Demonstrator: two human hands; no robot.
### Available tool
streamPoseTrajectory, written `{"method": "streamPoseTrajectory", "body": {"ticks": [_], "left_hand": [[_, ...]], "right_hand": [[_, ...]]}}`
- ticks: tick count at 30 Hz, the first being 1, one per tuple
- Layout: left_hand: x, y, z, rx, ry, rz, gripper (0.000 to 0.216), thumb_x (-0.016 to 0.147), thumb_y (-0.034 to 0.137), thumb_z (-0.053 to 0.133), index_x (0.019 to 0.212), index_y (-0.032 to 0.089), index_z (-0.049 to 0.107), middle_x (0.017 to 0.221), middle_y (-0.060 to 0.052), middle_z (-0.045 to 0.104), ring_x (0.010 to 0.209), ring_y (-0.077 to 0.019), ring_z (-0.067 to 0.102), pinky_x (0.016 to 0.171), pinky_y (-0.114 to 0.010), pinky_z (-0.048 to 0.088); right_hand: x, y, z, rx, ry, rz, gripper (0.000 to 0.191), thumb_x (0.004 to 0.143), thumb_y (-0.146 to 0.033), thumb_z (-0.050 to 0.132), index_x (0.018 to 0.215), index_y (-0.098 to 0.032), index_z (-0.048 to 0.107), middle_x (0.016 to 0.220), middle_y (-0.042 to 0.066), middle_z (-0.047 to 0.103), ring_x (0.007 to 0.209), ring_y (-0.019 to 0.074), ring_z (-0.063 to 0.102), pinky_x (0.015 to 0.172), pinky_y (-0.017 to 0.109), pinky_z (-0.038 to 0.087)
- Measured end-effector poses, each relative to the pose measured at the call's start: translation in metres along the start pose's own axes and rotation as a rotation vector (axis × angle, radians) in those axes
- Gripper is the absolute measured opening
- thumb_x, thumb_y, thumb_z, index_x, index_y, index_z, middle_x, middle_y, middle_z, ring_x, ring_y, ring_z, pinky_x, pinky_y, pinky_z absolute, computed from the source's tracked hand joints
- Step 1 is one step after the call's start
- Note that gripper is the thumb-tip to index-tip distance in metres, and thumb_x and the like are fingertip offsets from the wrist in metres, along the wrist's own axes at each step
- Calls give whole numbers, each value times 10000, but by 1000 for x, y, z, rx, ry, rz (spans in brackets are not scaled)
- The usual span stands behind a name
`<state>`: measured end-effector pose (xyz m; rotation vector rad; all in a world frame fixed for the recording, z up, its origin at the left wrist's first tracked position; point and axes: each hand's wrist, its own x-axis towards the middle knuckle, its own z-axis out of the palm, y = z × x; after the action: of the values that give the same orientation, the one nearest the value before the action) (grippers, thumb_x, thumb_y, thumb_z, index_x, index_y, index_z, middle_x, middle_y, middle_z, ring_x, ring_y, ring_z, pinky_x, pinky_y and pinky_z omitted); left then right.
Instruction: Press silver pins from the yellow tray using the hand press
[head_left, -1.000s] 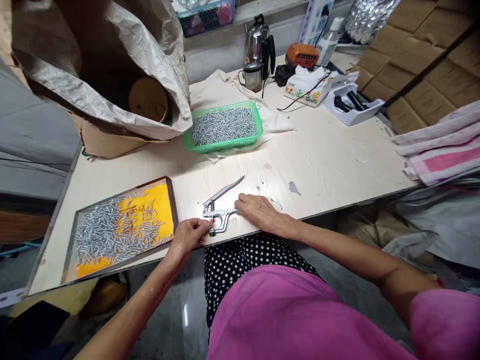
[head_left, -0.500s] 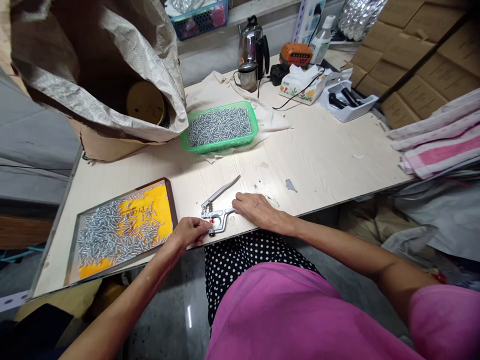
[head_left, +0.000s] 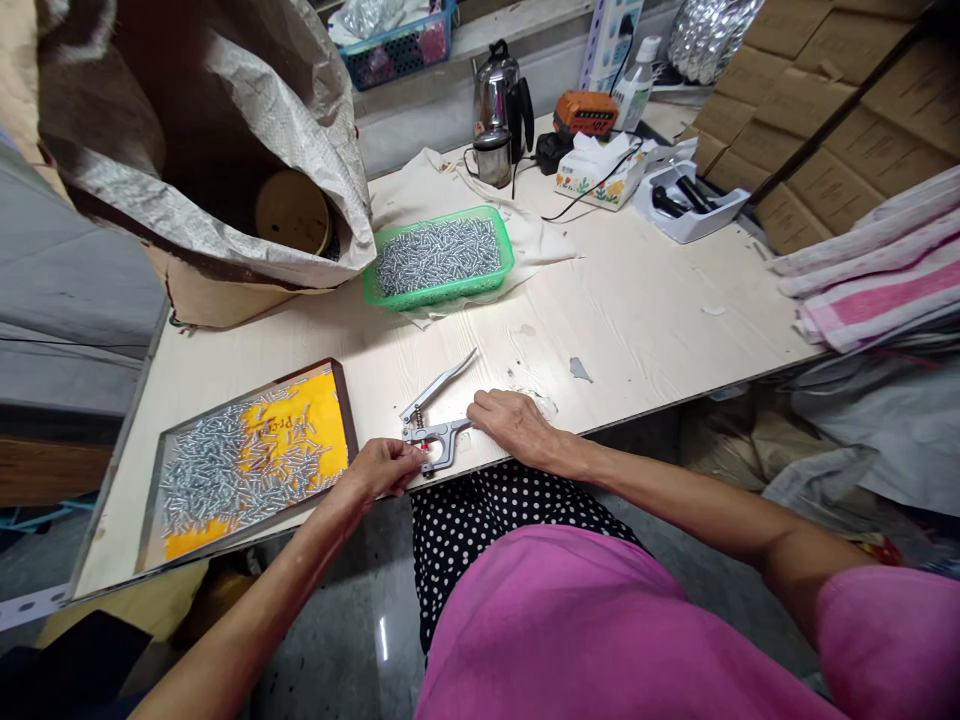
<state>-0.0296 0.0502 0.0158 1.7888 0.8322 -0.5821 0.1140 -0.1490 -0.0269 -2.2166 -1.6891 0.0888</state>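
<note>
Metal snap pliers (head_left: 433, 410) lie near the front edge of the pale wooden table (head_left: 645, 300), handles spread apart. My left hand (head_left: 379, 468) is pinched at the plier head, fingers closed on a small part I cannot make out. My right hand (head_left: 512, 424) rests palm down on the lower handle, fingers curled over it. To the left sits a yellow-bottomed tray (head_left: 319, 395) with several small silver screws spread in it.
A green basket (head_left: 442, 291) heaped with screws stands mid-table on a cloth. A large sack over a cardboard box (head_left: 217, 130) fills the back left. A kettle (head_left: 501, 95), tissue box (head_left: 596, 172) and white holder (head_left: 686, 205) stand at the back. Folded towels (head_left: 877, 280) lie right.
Both hands stay at the pliers. The view has shifted slightly; my left hand has closed in a little nearer the plier head.
</note>
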Motion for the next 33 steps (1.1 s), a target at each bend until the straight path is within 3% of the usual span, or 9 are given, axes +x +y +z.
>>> {"method": "streamPoseTrajectory", "body": {"ticks": [10,13,17,24,29,31,33], "left_hand": [[-3,3,8,-33,37,-67,485,542,621,762,545,191,539,439,68,424,423,-72,355,422,-213,347],[-4,3,10,-47,55,-65,464,538,600,767,588,174,588,460,64,445,431,-76,382,423,-214,369],[-5,4,11,-19,69,-65,458,544,591,761,573,172,577,459,59,448,432,-76,388,429,-218,384],[-5,9,15,29,92,-94,463,543,592,759,550,187,534,455,56,451,432,-82,400,441,-227,389],[-6,13,19,12,115,-136,472,551,587,777,550,185,530,456,57,453,440,-82,410,452,-224,401],[-8,14,20,-14,124,-141,469,535,582,788,566,183,543,462,62,455,446,-82,410,450,-223,403],[-9,14,21,-40,127,-138,476,509,583,797,574,183,546,468,66,455,449,-81,408,446,-223,402]], "right_hand": [[4,6,-6,105,-68,30,157,1000,-195,474,953,-182,623,946,53,610,760,161,459,612,329,252],[16,16,-15,163,-132,16,135,989,-274,537,1059,-201,627,1060,64,587,796,162,488,607,309,270],[46,32,-16,56,-66,-5,156,981,-214,511,1098,-210,613,1183,101,554,926,222,490,670,332,329],[100,52,-11,-162,-117,-184,219,955,-124,457,837,-223,613,934,82,622,1019,267,434,881,438,336],[106,45,-18,-186,-115,-209,229,966,-79,446,884,-173,638,974,56,635,1039,220,459,915,403,328],[101,45,-21,-171,-143,-177,192,987,-151,480,902,-141,652,999,66,635,1050,214,468,905,390,335],[93,47,-24,-125,-168,-183,220,963,-345,589,948,-140,666,1025,86,640,1054,239,480,900,395,359]]}}
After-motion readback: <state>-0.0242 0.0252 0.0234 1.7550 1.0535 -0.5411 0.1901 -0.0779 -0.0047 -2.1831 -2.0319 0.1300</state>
